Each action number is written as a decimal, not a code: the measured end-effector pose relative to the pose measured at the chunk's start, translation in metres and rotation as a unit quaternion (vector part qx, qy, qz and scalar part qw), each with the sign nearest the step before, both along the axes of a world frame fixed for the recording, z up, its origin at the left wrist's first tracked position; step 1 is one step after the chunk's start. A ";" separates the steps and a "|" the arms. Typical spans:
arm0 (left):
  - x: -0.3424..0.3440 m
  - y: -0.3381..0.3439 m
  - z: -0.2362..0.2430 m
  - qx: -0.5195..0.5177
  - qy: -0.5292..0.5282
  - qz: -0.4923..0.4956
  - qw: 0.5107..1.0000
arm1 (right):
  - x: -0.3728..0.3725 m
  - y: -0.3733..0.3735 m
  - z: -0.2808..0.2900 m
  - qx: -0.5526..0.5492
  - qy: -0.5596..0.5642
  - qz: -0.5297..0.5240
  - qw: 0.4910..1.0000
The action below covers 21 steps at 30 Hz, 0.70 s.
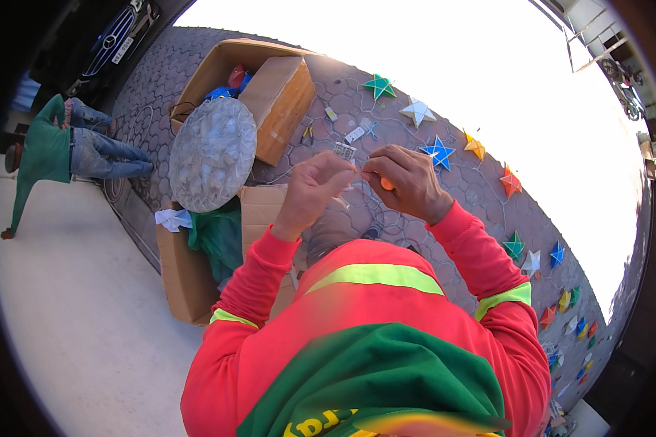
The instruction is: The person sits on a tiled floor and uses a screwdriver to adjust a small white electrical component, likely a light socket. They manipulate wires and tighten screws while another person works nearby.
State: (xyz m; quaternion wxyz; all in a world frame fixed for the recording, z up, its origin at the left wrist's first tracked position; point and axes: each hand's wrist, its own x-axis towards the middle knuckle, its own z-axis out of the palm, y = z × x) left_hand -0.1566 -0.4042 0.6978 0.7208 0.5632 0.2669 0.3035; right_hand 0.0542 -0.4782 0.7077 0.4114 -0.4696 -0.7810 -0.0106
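Note:
In front of my chest, both hands are raised with their fingertips close together. My left hand (315, 191) is closed in a pinch, and what it holds is too small to make out. My right hand (412, 182) is curled with thumb and forefinger pinched. A small rounded orange object (387, 183) shows between its fingers; its kind is not clear. Beyond the hands, a white power strip (354, 135) and a small gridded part (345, 151) lie on the paving. A blue star lantern (438, 153) is on the ground just past my right hand.
Star lanterns joined by wire line the paving, among them a green star (379, 86) and an orange star (510, 180). Cardboard boxes (275, 109) stand at left with a round whitish netted disc (213, 154). A person in green (47, 156) bends by a parked car (109, 40).

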 end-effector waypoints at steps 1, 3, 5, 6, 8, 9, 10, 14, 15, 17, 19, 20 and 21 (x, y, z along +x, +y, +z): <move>0.001 -0.001 -0.001 0.019 0.002 0.005 1.000 | -0.001 -0.001 -0.001 -0.016 0.012 -0.005 1.000; 0.004 0.000 -0.001 0.112 0.011 0.020 0.993 | -0.004 -0.004 -0.002 -0.208 0.178 0.022 0.961; 0.008 0.002 -0.002 0.259 0.026 0.040 0.965 | -0.006 -0.006 -0.004 -0.303 0.303 0.049 0.902; 0.009 0.001 -0.003 0.209 0.018 0.049 0.977 | -0.008 -0.005 -0.006 -0.305 0.348 0.063 0.885; 0.013 -0.003 -0.005 0.109 0.003 0.068 0.992 | -0.009 -0.006 -0.008 -0.313 0.407 0.056 0.856; 0.015 -0.003 -0.006 0.070 -0.014 0.082 0.994 | -0.009 -0.010 -0.008 -0.319 0.422 0.037 0.848; 0.018 -0.002 -0.007 0.031 -0.033 0.095 0.994 | -0.012 -0.010 -0.011 -0.307 0.408 0.024 0.859; 0.033 -0.004 -0.009 -0.047 -0.085 0.136 0.986 | -0.035 -0.005 -0.029 -0.211 0.349 -0.005 0.913; 0.036 -0.004 -0.009 -0.056 -0.096 0.147 0.983 | -0.044 -0.004 -0.035 -0.194 0.391 -0.008 0.899; 0.042 -0.005 -0.009 -0.083 -0.100 0.171 0.977 | -0.050 -0.002 -0.043 -0.166 0.389 -0.033 0.906; 0.046 -0.005 -0.008 -0.061 -0.130 0.170 0.975 | -0.050 0.001 -0.046 -0.147 0.324 -0.069 0.932; 0.048 -0.005 -0.009 -0.050 -0.144 0.169 0.974 | -0.050 0.003 -0.047 -0.140 0.304 -0.084 0.939; 0.050 -0.005 -0.010 -0.033 -0.137 0.175 0.975 | -0.050 0.004 -0.046 -0.140 0.310 -0.091 0.936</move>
